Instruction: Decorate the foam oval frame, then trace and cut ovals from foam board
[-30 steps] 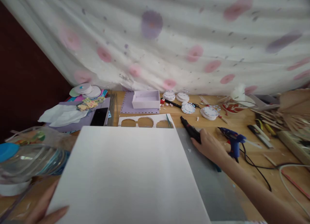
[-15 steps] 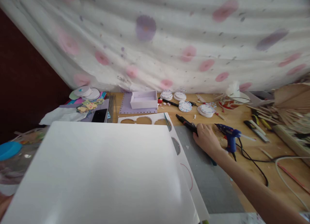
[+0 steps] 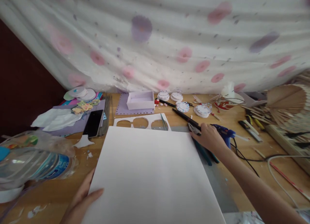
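A large white sheet of board (image 3: 152,172) lies across the near part of the wooden table (image 3: 244,143). My left hand (image 3: 81,203) grips its near left edge, thumb on top. My right hand (image 3: 208,137) reaches out beyond the board's far right corner and rests on pliers with teal handles (image 3: 204,151). A black pen-like tool (image 3: 185,118) lies just beyond that hand. A blue glue gun (image 3: 224,133) stands right behind the hand.
A plastic water bottle (image 3: 31,164) lies at the left. A black phone (image 3: 93,123), paper scraps, a white card with round cut-outs (image 3: 140,122), a white box (image 3: 140,100), paper discs, cables and wooden sticks (image 3: 285,99) crowd the back and right. A spotted curtain hangs behind.
The white board has shifted right and dropped lower, uncovering the bottle and phone. My left hand now shows at its edge. My right hand has moved from the black tool onto the pliers.
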The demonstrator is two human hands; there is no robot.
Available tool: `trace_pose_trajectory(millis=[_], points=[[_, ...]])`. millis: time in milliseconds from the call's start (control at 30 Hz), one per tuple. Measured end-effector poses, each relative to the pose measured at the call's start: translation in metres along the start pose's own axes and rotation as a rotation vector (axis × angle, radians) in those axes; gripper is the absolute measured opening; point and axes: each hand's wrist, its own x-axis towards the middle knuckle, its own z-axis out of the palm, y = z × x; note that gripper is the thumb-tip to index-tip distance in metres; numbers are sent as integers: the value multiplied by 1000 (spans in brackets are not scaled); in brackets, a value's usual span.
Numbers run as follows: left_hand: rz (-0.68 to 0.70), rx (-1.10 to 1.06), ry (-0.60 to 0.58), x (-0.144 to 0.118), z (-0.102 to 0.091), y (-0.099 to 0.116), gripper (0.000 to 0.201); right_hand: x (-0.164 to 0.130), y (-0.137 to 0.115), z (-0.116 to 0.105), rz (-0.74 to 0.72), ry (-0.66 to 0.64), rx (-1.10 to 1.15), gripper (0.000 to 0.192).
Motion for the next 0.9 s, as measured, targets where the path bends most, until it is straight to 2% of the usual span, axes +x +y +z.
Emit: trace_pose_trajectory(millis=[100, 167, 400, 533, 633, 733, 833, 900], points=[[-70, -72, -11, 7, 4, -3, 104, -24, 0, -2, 75, -171, 19, 36], [-81, -67, -10, 13, 3, -3, 107, -31, 2, -2, 129, -206, 35, 29], [-76, -77, -29, 13, 9, 0, 104, -31, 16, 7, 162, -78, 7, 13], [-45, -52, -22, 6, 22, -10, 98, -34, 14, 2, 90, 61, 10, 9], [18, 33, -7, 1, 35, -23, 90, -41, 3, -12, 38, 95, 220, 15], [160, 178, -14, -2, 43, -32, 81, -53, -16, -30, 64, 70, 598, 25], [235, 411, -52, -4, 39, -27, 72, -67, -38, -47, 83, 21, 999, 39], [239, 601, -64, -3, 31, -19, 66, -71, -52, -55, 45, -83, 1121, 47]])
